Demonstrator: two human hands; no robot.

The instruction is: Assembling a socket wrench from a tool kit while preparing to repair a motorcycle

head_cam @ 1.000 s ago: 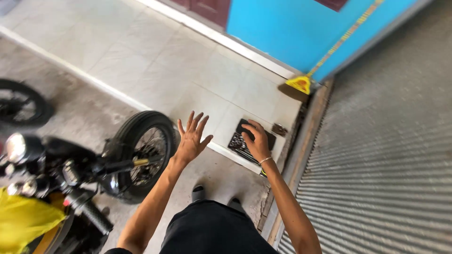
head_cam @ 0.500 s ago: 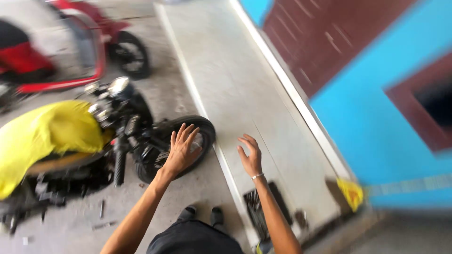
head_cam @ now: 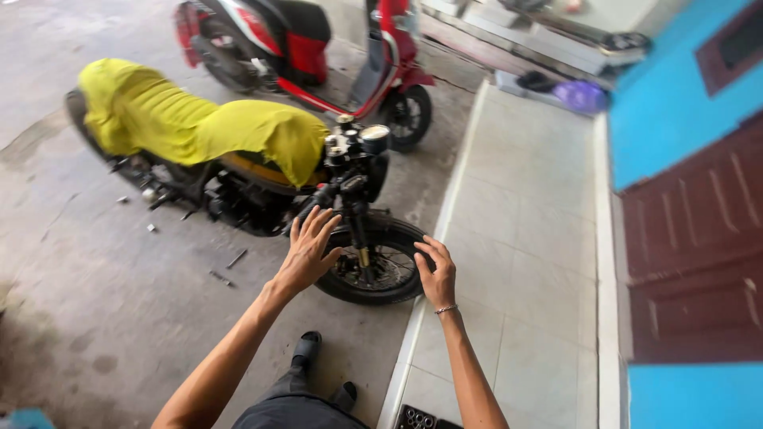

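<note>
Left hand [head_cam: 308, 250]: raised, fingers spread, palm away from the camera, holding nothing; in the view it overlaps the fork and front wheel [head_cam: 373, 262] of the motorcycle [head_cam: 238, 171]; contact cannot be told.

Right hand [head_cam: 436, 272]: raised, fingers loosely curled, empty; thin bracelet [head_cam: 447, 309] on the wrist; seen just beside the wheel's right edge, above the step edge [head_cam: 441, 214].

Motorcycle: dark, stands ahead of both hands on grey concrete floor [head_cam: 95, 302], front wheel toward the step. Yellow cloth [head_cam: 191, 127] covers seat and tank. Round headlight and gauges [head_cam: 362, 141] show above the fork.

Scooter [head_cam: 318, 48]: red, parked behind the motorcycle, its front wheel near the step.

Small dark parts [head_cam: 226, 270]: several, scattered on the floor beside the motorcycle; kind too small to tell.

Feet [head_cam: 306, 349]: 2, in dark shoes, on the floor below the hands.

Tiled walkway [head_cam: 524, 238]: pale, to the right of the step.

Wall [head_cam: 675, 95]: blue, with brown panelled door [head_cam: 699, 270].

Purple bag [head_cam: 580, 95]: at the walkway's far end.
</note>
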